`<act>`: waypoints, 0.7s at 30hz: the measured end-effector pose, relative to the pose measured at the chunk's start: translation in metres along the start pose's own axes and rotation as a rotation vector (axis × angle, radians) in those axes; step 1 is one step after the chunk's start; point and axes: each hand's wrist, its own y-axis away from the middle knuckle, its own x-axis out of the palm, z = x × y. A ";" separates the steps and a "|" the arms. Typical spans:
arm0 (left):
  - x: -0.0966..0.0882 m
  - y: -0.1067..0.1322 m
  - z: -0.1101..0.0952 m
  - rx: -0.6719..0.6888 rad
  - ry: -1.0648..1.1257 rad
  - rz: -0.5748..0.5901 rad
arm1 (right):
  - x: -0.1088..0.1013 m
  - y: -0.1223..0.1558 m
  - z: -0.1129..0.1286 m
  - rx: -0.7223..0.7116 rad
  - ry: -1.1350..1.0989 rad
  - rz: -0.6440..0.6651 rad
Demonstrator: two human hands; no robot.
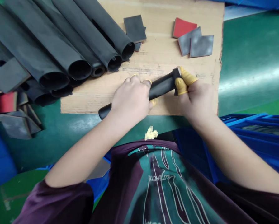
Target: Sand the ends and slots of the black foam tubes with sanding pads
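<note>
My left hand (132, 96) is wrapped around a narrow black tube (163, 85), which lies slanted over the cardboard's front part. Yellow finger cots cover some fingertips of both hands. At the tube's right end my right hand (195, 96) pinches a small dark pad (176, 73) that looks like a sanding pad, bent around the tube. The fingers hide much of this pad. Beyond the right hand lie loose square pads (201, 46), grey on one face, with a red one (183, 27) among them. Another grey pad (134, 28) rests farther left.
Several wide black tubes (57, 37) are piled at the left on the cardboard sheet (158, 56). More pads (14, 124) are heaped beside them on the green table (253, 59). Crumpled yellow finger cots (151, 133) sit at the near edge. Blue crates (258, 133) stand at the right.
</note>
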 end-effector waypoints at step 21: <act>0.000 0.005 -0.004 -0.014 -0.055 -0.023 | 0.014 0.007 -0.009 0.028 -0.112 -0.029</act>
